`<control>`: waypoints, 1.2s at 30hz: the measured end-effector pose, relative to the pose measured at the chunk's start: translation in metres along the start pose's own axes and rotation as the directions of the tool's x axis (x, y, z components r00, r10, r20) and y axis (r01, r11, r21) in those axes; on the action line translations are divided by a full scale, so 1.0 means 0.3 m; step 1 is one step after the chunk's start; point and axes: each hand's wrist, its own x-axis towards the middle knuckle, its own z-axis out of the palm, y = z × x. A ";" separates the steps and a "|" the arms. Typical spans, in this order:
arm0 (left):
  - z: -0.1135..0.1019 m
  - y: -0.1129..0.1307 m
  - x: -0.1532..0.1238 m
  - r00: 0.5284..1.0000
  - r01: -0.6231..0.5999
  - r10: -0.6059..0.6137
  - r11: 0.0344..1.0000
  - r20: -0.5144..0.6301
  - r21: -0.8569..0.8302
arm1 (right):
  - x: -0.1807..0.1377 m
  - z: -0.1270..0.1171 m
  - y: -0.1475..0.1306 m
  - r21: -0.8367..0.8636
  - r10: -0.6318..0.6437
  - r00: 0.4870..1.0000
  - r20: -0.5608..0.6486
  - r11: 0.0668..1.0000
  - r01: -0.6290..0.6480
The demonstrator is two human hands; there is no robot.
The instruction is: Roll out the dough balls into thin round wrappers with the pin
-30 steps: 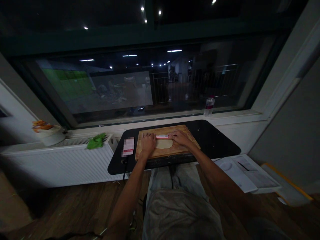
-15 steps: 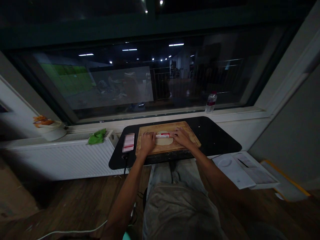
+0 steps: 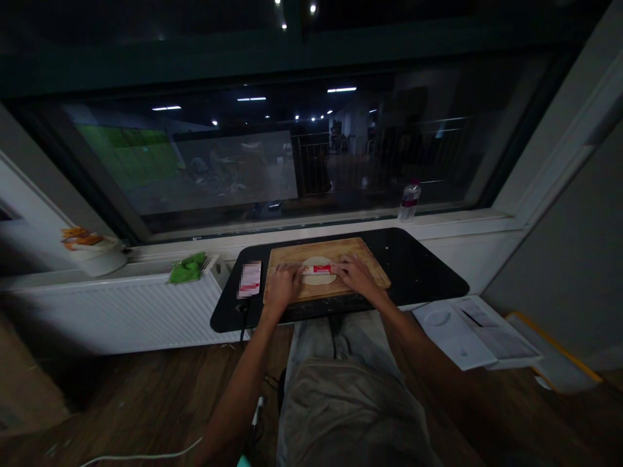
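Observation:
A wooden board (image 3: 372, 263) lies on a small black table (image 3: 428, 275) under a dark window. On the board is a flat pale round of dough (image 3: 317, 261). A red and white cylinder used as a roller (image 3: 318, 270) lies across its middle. My left hand (image 3: 285, 283) presses on the roller's left end, fingers curled over it. My right hand (image 3: 355, 274) holds the right end the same way. Dough shows both beyond and in front of the roller.
A small red and white flat thing (image 3: 250, 279) lies on the table left of the board. A green cloth (image 3: 187, 267) and a white bowl (image 3: 97, 259) sit on the radiator. A water bottle (image 3: 409, 201) stands on the sill. Papers (image 3: 477, 334) lie at right.
Both hands have drawn the roller toward me, from the dough's far edge to its middle. Dough now shows beyond the roller. The camera shifted slightly.

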 end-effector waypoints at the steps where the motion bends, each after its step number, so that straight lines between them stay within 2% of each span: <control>1: 0.000 -0.002 -0.003 1.000 -0.004 0.004 1.000 0.000 -0.013 | -0.004 0.000 -0.003 0.006 0.000 1.000 -0.007 1.000 0.000; 25: -0.004 -0.008 -0.101 0.996 -0.082 0.082 0.997 -0.041 -0.001 | -0.105 0.002 -0.033 0.062 -0.084 0.987 -0.135 0.994 0.093; 36: -0.008 -0.001 -0.116 0.995 -0.083 0.084 0.996 -0.054 0.024 | -0.130 0.006 -0.044 0.065 -0.096 0.986 -0.135 0.992 0.105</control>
